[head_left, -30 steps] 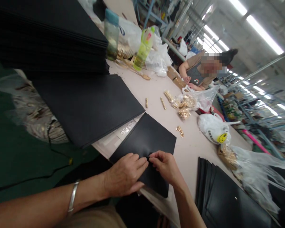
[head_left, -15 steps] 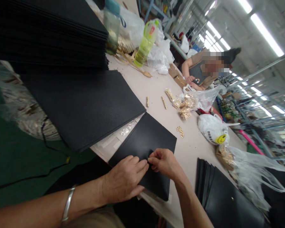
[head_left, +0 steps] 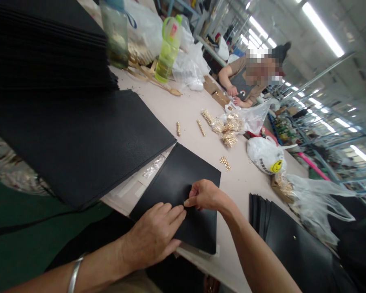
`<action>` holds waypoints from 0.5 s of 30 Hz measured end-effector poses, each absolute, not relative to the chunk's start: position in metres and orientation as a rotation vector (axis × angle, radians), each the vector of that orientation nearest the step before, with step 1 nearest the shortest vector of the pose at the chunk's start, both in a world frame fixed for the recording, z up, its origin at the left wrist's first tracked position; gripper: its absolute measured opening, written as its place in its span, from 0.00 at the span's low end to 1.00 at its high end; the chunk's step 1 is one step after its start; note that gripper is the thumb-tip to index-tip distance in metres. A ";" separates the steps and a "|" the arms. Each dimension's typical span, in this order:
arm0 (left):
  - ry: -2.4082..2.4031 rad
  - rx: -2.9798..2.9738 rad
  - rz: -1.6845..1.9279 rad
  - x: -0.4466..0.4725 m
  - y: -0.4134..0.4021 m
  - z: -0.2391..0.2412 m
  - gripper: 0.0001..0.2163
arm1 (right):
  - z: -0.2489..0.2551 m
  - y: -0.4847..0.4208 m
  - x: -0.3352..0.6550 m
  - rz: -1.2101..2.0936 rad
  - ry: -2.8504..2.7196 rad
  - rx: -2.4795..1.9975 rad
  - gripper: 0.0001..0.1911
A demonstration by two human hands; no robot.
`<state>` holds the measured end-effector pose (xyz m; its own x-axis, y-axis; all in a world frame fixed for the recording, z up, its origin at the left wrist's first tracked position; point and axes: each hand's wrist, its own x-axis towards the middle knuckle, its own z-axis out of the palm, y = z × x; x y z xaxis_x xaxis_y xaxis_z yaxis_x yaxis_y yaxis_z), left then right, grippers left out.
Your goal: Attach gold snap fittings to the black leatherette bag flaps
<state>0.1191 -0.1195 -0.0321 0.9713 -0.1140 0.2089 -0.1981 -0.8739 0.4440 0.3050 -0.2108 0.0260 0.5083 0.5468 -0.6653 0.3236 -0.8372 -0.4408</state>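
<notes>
A black leather-like panel (head_left: 173, 171) lies at the table's near edge. My left hand (head_left: 154, 234) rests on its near part, fingers stretched out and flat, thumb near the edge. Touching or almost touching those fingertips, my right hand (head_left: 205, 195) pinches thumb and forefinger together low over the panel. Whatever sits in that pinch is too small or hidden to make out. Beyond the panel, a small cluster of gold metal pieces (head_left: 225, 163) lies on the table.
Large black sheets (head_left: 118, 134) lie at left beside a tall black stack (head_left: 49, 53). Fanned black panels (head_left: 289, 236) sit at right. Farther back are bagged gold pieces (head_left: 230, 126), a green bottle (head_left: 167, 51), a white bag (head_left: 264, 152) and a seated person (head_left: 244, 81).
The view has swung a little, so the scene sits farther left and slightly higher. Both hands keep nearly the same pose on the panel, the right still pinching.
</notes>
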 end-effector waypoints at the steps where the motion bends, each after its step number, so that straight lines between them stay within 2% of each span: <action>1: -0.216 2.646 0.241 0.119 -0.119 -0.032 0.25 | 0.026 -0.209 0.313 1.158 -0.828 -2.481 0.09; 3: -0.225 2.651 0.241 0.118 -0.118 -0.032 0.25 | 0.027 -0.204 0.333 0.815 -0.989 -2.494 0.14; 5: -0.226 2.656 0.267 0.116 -0.119 -0.032 0.24 | 0.029 -0.197 0.354 0.445 -1.045 -2.553 0.24; 7: -0.180 2.671 0.338 0.113 -0.121 -0.034 0.22 | 0.032 -0.190 0.371 0.332 -1.032 -2.624 0.34; 9: -0.154 2.689 0.446 0.111 -0.122 -0.041 0.22 | 0.034 -0.185 0.383 0.404 -0.989 -2.633 0.39; 12: -0.231 2.672 0.647 0.114 -0.119 -0.061 0.23 | 0.037 -0.184 0.395 0.518 -0.924 -2.580 0.37; 15: -0.221 2.560 0.743 0.120 -0.115 -0.082 0.23 | 0.039 -0.196 0.398 0.627 -0.853 -2.476 0.27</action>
